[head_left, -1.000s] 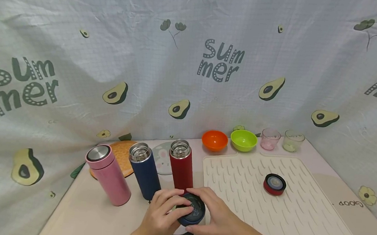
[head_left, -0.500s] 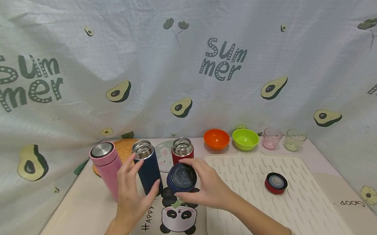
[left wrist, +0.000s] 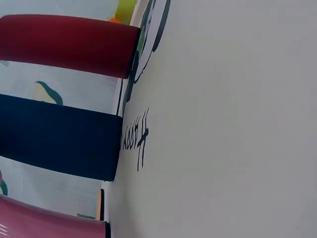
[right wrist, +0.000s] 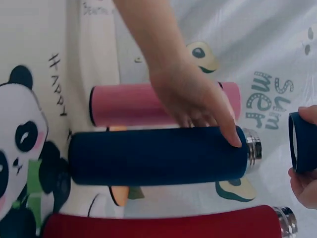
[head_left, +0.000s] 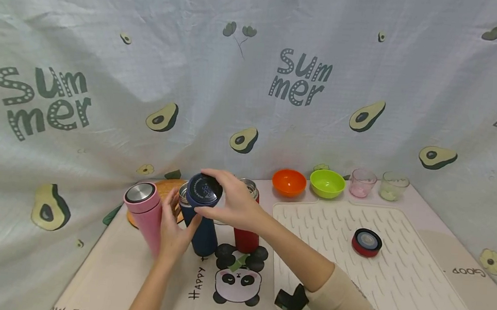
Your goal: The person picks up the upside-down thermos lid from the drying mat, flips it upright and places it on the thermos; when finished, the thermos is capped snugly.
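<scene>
In the head view my right hand (head_left: 235, 200) pinches a dark blue thermos lid (head_left: 203, 190) between thumb and fingers. The lid is tilted, just above the open steel neck (right wrist: 253, 150) of the blue thermos bottle (head_left: 204, 236) and apart from it. My left hand (head_left: 175, 232) holds that bottle near its top. Its thumb lies on the bottle's side in the right wrist view, with the other fingers partly hidden behind. The bottle stands upright, between the pink thermos (head_left: 146, 217) on the left and the lidless red thermos (head_left: 246, 241) on the right.
A ribbed cream mat (head_left: 323, 263) lies on the right, with a red-sided lid (head_left: 366, 242) upturned on it. Along the back stand an orange bowl (head_left: 289, 183), a green bowl (head_left: 327, 184), a pink glass (head_left: 362, 183) and a greenish glass (head_left: 393, 187). A printed curtain hangs behind.
Both hands first held the blue lid near the front. My left hand let go and moved left to the blue bottle. My right hand carried the lid up and left toward the bottle's neck.
</scene>
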The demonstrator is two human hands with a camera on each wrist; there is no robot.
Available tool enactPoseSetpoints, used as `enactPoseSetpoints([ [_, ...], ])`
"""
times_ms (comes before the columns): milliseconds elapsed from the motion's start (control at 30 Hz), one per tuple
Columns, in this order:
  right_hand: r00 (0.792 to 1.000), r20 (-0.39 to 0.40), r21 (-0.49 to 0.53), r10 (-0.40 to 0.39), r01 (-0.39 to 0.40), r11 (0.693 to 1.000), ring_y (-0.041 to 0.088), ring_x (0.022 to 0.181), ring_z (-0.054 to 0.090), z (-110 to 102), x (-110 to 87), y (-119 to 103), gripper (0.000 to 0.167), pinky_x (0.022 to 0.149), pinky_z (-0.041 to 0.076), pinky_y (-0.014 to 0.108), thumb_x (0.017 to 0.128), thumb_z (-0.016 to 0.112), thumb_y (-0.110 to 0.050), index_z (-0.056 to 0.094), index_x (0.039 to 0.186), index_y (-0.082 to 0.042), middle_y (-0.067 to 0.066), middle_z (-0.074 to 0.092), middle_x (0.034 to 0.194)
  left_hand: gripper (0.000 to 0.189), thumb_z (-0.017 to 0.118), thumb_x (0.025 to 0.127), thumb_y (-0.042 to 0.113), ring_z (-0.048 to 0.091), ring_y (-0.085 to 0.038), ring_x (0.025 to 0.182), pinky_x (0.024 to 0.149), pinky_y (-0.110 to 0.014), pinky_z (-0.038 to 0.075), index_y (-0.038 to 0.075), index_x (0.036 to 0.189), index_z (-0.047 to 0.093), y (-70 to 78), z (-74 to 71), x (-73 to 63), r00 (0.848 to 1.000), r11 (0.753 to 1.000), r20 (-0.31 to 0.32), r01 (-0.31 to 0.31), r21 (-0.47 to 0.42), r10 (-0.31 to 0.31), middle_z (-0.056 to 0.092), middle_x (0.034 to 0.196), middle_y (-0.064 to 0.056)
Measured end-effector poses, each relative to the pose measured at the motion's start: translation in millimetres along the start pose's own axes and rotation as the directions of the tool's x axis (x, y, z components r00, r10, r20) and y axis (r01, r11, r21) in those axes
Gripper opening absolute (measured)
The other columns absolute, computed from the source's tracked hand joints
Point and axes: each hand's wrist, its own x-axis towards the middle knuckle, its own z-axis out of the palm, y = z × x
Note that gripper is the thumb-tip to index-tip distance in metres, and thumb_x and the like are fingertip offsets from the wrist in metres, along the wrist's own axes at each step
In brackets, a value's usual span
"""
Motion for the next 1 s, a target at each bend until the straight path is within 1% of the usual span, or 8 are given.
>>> enactPoseSetpoints([
  [67,1.0,-0.002,0.027,0.009,-0.009,1.0,0.015,0.107,0.05,8,6.5,2,0.068,0.089,0.044,0.022,0.074,0.077,-0.021,0.044,0.132,-0.006,0.008,0.051,0.123,0.076,0.067,0.079,-0.003,0.035,-0.026,0.126,0.104,-0.039,0.03,0.0,0.14,0.022,-3.5,1.8,2.4,1.0,0.996,0.028,0.013,-0.086,-0.011,0.033,0.14,-0.017],
  [233,1.0,-0.008,0.073,-0.006,0.006,0.997,0.016,0.111,0.048,25,18.1,9,0.067,0.09,0.042,0.021,0.075,0.076,-0.017,0.043,0.132,-0.006,0.008,0.049,0.126,0.063,0.055,0.09,0.008,0.032,-0.011,0.125,0.103,-0.02,0.025,-0.005,0.139,0.019,6.3,3.5,7.4,0.994,0.963,0.091,-0.028,-0.269,0.054,0.03,0.138,-0.022],
  [300,1.0,-0.021,0.083,-0.011,0.012,0.996,0.015,0.113,0.047,31,20.6,12,0.066,0.091,0.042,0.021,0.075,0.076,-0.016,0.044,0.132,-0.006,0.008,0.049,0.127,0.06,0.051,0.093,0.013,0.029,-0.006,0.126,0.103,-0.018,0.023,-0.007,0.139,0.018,11.1,3.3,7.8,0.992,0.957,0.106,-0.035,-0.289,0.068,0.027,0.138,-0.023],
  [433,0.998,-0.049,0.124,0.036,-0.029,0.992,0.013,0.115,0.047,42,21.4,20,0.065,0.092,0.041,0.021,0.076,0.075,-0.016,0.045,0.132,-0.006,0.007,0.048,0.129,0.055,0.043,0.096,0.013,0.028,-0.006,0.127,0.103,-0.019,0.022,-0.007,0.14,0.017,8.2,2.4,6.9,0.99,0.956,0.121,-0.033,-0.292,0.071,0.027,0.14,-0.023],
  [600,0.992,-0.07,0.21,0.104,-0.087,0.974,0.015,0.113,0.049,52,19.9,25,0.063,0.09,0.043,0.021,0.078,0.073,-0.017,0.045,0.132,-0.006,0.007,0.048,0.128,0.051,0.036,0.099,0.014,0.035,-0.007,0.124,0.1,-0.017,0.03,-0.004,0.142,0.015,-8.5,3.4,5.1,0.985,0.939,0.149,-0.029,-0.344,0.085,0.034,0.139,-0.01],
  [767,0.99,-0.094,0.262,0.104,-0.076,0.962,0.016,0.113,0.049,57,19.5,29,0.059,0.09,0.043,0.023,0.08,0.072,-0.017,0.046,0.132,-0.009,0.006,0.047,0.129,0.05,0.033,0.1,0.014,0.038,-0.011,0.123,0.099,-0.02,0.033,0.003,0.144,0.015,-28.9,7.8,5.1,0.982,0.918,0.16,-0.032,-0.395,0.103,0.036,0.139,0.0],
  [867,0.99,-0.098,0.262,0.103,-0.074,0.962,0.016,0.113,0.048,60,20.3,31,0.057,0.09,0.043,0.023,0.08,0.071,-0.017,0.047,0.131,-0.008,0.007,0.047,0.13,0.05,0.035,0.1,0.019,0.038,-0.013,0.123,0.099,-0.021,0.033,0.003,0.144,0.017,-33.1,9.1,4.6,0.982,0.912,0.152,-0.042,-0.409,0.114,0.037,0.138,0.001],
  [1000,0.985,-0.09,0.266,0.147,-0.119,0.957,0.017,0.11,0.049,65,20.9,33,0.056,0.088,0.044,0.024,0.078,0.073,-0.016,0.049,0.128,-0.008,0.008,0.047,0.126,0.05,0.036,0.099,0.022,0.039,-0.013,0.122,0.098,-0.02,0.033,0.003,0.143,0.02,-33.8,8.4,4.1,0.982,0.915,0.14,-0.059,-0.4,0.125,0.039,0.137,0.002],
])
